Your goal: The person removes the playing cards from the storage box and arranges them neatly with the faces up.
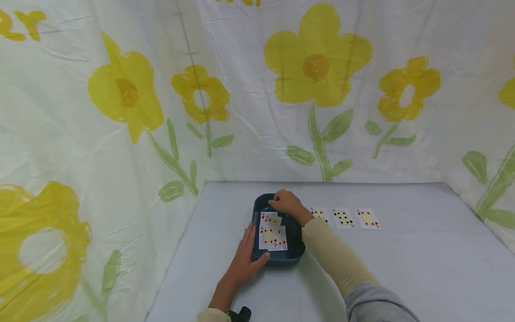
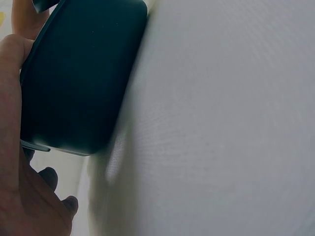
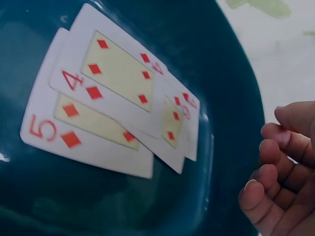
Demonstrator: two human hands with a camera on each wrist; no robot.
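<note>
A dark blue-green tray (image 1: 297, 237) holds several overlapping red-suit playing cards. Among them are a four of diamonds (image 3: 118, 64) and a five of diamonds (image 3: 93, 147). My left hand (image 1: 244, 257) rests against the tray's left side, fingers stretched along it and thumb at the near edge. At the tray's far edge is my right hand (image 1: 287, 202), its fingers loosely bent. The right wrist view shows a gap between thumb and index finger, with nothing held there.
Right of the tray, a row of face-up cards lies on the white table (image 1: 402, 268): a black five (image 1: 319, 213), partly behind the right arm, a black six (image 1: 343, 218) and a red four (image 1: 368, 219). A flower-painted sheet (image 1: 249, 147) hangs behind the table.
</note>
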